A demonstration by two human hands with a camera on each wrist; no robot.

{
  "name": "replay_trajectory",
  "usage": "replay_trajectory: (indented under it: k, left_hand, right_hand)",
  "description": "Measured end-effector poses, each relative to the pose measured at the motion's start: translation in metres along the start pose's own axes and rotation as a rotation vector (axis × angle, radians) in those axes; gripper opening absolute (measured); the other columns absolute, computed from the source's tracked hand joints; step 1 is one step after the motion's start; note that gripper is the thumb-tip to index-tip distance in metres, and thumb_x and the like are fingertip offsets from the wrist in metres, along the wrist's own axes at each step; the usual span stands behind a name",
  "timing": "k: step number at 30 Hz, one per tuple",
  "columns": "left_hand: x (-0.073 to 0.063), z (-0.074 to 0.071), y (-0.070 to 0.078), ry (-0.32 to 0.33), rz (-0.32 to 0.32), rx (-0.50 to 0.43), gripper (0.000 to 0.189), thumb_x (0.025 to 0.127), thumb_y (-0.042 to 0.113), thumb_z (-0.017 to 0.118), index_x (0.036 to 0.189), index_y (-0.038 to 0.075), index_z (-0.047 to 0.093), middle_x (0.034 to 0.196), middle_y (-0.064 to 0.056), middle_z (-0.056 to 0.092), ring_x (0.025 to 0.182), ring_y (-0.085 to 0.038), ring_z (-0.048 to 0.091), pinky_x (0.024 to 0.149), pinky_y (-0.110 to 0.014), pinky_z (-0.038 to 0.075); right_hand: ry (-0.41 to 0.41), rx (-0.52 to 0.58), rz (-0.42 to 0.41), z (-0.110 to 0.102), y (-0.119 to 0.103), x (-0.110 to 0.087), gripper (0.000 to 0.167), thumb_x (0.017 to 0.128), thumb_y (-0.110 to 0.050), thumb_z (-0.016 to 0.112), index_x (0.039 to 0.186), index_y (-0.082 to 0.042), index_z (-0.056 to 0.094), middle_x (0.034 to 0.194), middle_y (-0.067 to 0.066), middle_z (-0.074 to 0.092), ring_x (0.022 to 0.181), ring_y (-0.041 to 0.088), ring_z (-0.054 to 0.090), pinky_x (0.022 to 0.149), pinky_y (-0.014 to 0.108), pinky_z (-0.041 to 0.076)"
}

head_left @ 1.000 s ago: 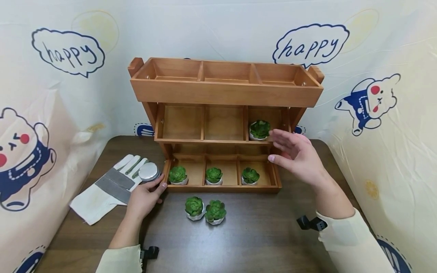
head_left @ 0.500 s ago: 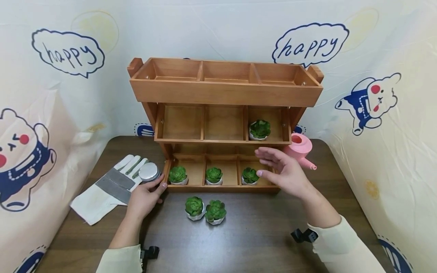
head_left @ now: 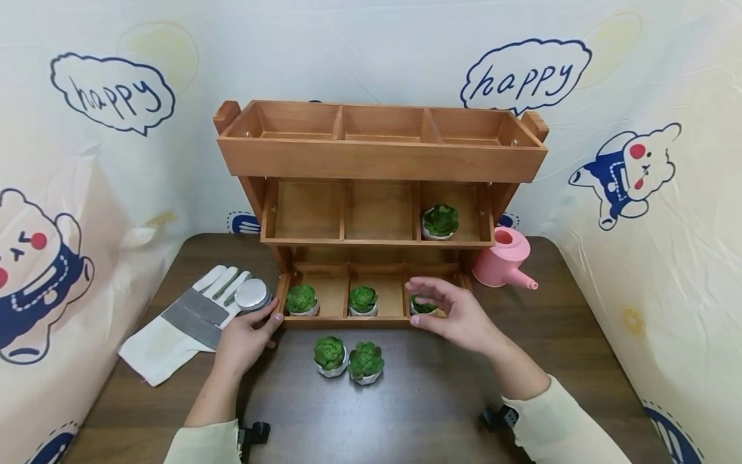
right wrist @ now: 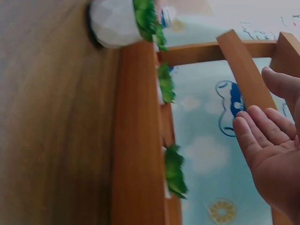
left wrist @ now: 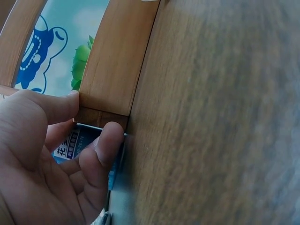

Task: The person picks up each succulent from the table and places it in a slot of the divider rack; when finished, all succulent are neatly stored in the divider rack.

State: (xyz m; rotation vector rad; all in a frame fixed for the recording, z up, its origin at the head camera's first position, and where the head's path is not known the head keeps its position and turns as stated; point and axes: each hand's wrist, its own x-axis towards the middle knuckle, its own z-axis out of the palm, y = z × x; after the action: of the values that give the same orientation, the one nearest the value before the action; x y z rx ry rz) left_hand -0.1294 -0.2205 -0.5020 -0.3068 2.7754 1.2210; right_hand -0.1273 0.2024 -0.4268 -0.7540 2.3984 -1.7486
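A wooden three-tier planter shelf (head_left: 382, 161) stands on the table, each tier split into three compartments. My left hand (head_left: 240, 345) grips its lower left corner; in the left wrist view the thumb lies on the corner and the fingers curl at the side. My right hand (head_left: 458, 316), fingers extended and holding nothing, hovers before the lower right compartment, partly hiding a potted succulent (head_left: 422, 307). Other potted succulents sit in the lower left (head_left: 301, 299) and lower middle (head_left: 363, 299) compartments, and one in the middle tier's right compartment (head_left: 440, 221).
Two potted succulents, one on the left (head_left: 329, 356) and one on the right (head_left: 366, 362), stand on the table before the shelf. A pink watering can (head_left: 503, 261) is at its right. Gloves (head_left: 194, 319) and a silver-lidded tin (head_left: 252, 294) lie to the left.
My right hand has moved left and down from beside the middle tier's succulent to the lower right compartment, uncovering the pink watering can. My left hand has stayed at the shelf corner.
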Motion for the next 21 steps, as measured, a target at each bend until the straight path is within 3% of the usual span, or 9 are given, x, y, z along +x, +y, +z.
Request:
replay_trajectory:
  k: [8, 12, 21]
  left_hand:
    - [0.000, 0.002, -0.002, 0.001, -0.012, -0.009, 0.053, 0.099, 0.051, 0.067, 0.148, 0.029, 0.060, 0.078, -0.001, 0.076, 0.064, -0.016, 0.072, 0.069, -0.036, 0.046]
    - [0.001, 0.002, -0.002, 0.001, -0.011, -0.014, 0.054, 0.099, 0.052, 0.067, 0.147, 0.029, 0.060, 0.076, -0.001, 0.075, 0.063, -0.016, 0.071, 0.069, -0.035, 0.046]
    - [0.000, 0.001, -0.001, -0.004, -0.023, -0.008, 0.056, 0.098, 0.055, 0.066, 0.148, 0.029, 0.059, 0.069, 0.000, 0.073, 0.064, -0.016, 0.071, 0.069, -0.036, 0.045]
  right_hand:
    - [-0.107, -0.011, 0.034, 0.024, 0.015, -0.003, 0.059, 0.089, -0.014, 0.084, 0.142, -0.006, 0.059, 0.138, 0.003, 0.065, 0.126, 0.029, 0.063, 0.103, 0.045, 0.050]
    - [-0.166, 0.014, 0.026, 0.033, 0.020, -0.002, 0.060, 0.089, -0.014, 0.085, 0.141, -0.001, 0.059, 0.138, 0.012, 0.065, 0.129, 0.035, 0.061, 0.105, 0.042, 0.049]
    - [-0.293, -0.071, 0.068, 0.050, 0.027, 0.000, 0.067, 0.085, -0.019, 0.088, 0.144, -0.006, 0.059, 0.138, 0.006, 0.067, 0.128, 0.030, 0.062, 0.109, 0.042, 0.046]
